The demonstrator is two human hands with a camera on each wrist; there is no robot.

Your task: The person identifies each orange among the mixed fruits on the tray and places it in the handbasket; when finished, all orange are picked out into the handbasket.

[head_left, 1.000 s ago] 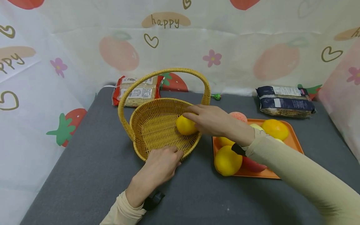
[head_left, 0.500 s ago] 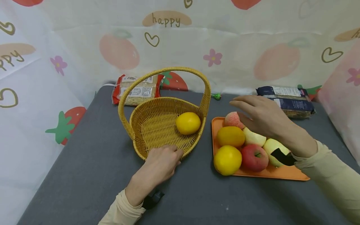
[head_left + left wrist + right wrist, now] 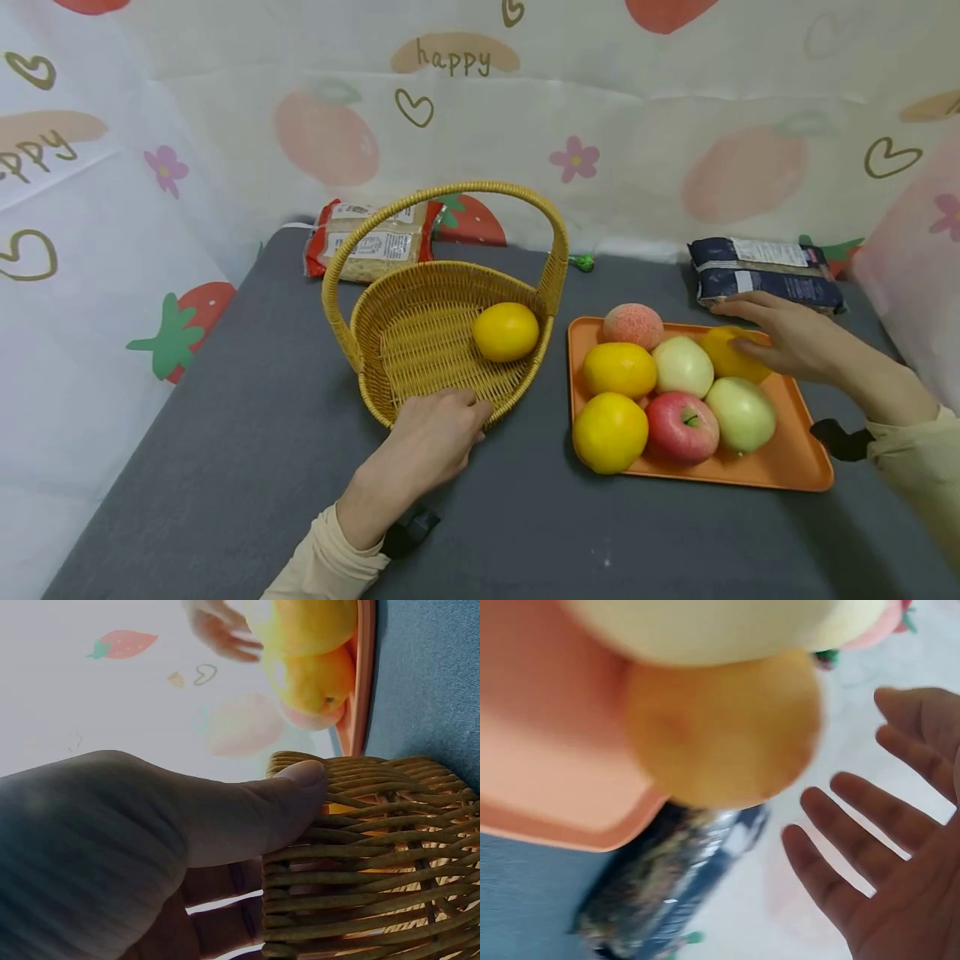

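Observation:
A yellow wicker basket with a tall arched handle holds one yellow, lemon-like fruit at its right side. My left hand grips the basket's near rim; in the left wrist view the thumb lies over the woven edge and the fingers go behind it. Over the far right corner of the orange tray is my right hand, fingers spread, partly covering an orange-yellow fruit. The right wrist view shows a gap between the fingers and that fruit.
On the tray also lie a red apple, two pale green fruits, two yellow fruits and a pink textured fruit. Behind stand a red-edged grain bag and a dark blue bag, before a printed cloth backdrop.
My right hand let go of the yellow fruit inside the basket and moved right to the tray's far corner. My left hand stays on the basket rim.

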